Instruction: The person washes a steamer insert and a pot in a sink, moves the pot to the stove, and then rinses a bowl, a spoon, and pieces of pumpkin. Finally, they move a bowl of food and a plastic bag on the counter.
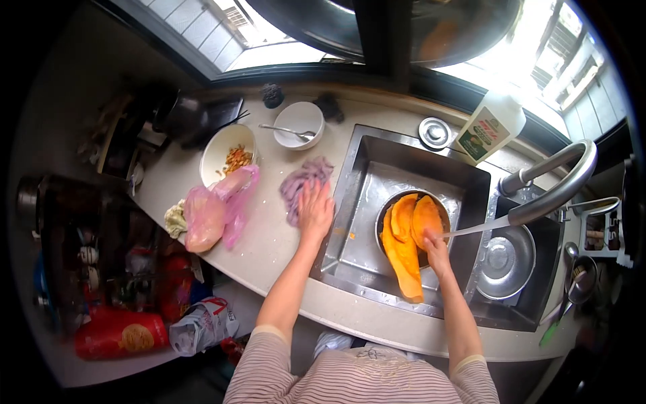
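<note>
Striped shirt (356,387) nearest, right hand (435,249) touches pumpkin (402,259), jug label (483,135) blurred.

right hand (437,254) is kinda blurry, pumpkin slices (402,259) hide most of the pot (378,231) inside, jug label (482,135) print's too tiny to read

A rectangular stainless-steel sink (373,172) with 2 basins is set in the pale counter (276,252). In the left basin, orange wedge-shaped pumpkin slices (402,249) lie in a round metal bowl (381,215), under the right hand (436,250); the right basin holds a round silver metal dish (505,259). Left of the sink, a crumpled purple cloth (308,176) lies under the left hand (315,207). Behind it stands a round white bowl (303,111); farther left, a pink plastic bag (207,215) lies before a 2nd white bowl (215,149).
</note>
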`<state>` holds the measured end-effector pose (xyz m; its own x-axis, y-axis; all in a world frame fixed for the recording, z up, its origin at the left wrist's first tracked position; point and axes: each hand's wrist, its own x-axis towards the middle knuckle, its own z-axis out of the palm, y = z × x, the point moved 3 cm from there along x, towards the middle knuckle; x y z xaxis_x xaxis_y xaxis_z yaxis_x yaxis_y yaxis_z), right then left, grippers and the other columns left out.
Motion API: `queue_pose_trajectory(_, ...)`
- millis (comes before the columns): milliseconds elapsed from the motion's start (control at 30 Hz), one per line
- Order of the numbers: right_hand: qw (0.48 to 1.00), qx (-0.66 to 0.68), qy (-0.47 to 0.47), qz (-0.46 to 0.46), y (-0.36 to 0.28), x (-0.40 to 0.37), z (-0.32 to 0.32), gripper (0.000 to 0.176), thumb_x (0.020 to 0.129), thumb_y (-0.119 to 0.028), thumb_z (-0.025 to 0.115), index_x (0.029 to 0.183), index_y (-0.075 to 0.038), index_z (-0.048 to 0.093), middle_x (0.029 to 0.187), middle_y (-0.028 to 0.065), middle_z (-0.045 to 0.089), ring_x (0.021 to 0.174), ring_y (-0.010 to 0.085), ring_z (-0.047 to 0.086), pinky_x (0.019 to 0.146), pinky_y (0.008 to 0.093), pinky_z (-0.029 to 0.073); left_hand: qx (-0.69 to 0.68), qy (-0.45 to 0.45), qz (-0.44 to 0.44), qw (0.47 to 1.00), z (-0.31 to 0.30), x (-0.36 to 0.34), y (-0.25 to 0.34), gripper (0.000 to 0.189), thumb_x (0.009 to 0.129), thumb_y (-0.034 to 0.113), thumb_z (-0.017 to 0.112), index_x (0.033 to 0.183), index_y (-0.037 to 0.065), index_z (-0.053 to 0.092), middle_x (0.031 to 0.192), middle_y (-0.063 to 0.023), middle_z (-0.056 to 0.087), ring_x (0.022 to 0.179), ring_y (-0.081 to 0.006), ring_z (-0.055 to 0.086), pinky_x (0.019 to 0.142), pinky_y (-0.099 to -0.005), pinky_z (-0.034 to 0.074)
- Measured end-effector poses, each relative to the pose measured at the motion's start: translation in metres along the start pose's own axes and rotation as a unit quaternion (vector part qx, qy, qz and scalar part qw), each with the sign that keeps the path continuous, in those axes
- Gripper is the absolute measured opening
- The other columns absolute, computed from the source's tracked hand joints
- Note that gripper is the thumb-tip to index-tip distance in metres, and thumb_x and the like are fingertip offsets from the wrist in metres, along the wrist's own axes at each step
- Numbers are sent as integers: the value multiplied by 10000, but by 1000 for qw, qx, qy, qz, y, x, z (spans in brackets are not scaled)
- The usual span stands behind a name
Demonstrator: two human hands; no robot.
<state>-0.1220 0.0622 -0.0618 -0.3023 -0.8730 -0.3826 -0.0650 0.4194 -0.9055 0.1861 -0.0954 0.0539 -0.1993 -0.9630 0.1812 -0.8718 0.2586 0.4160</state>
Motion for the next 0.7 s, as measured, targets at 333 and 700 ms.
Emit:
queue_pose_trajectory(333,967,223,103,72,-53,-6,-2,379,859,-175,552,1160,53,517,1056,114,600,992,184,564,869,284,432,-313,77,-36,946,57,188,75,222,803,24,526,964,85,666,872,-132,656,801,-287,621,740,-332,472)
queue_pose_trajectory(700,875,-408,127,-226,-41,-28,7,243,748,-68,543,973,-4,608,1011,194,602,959,348,565,839,415,450,-235,-109,40,965,103,15,127,423,775,153,583,1164,0,515,1199,-202,507,1168,-353,435,1006,-411,324)
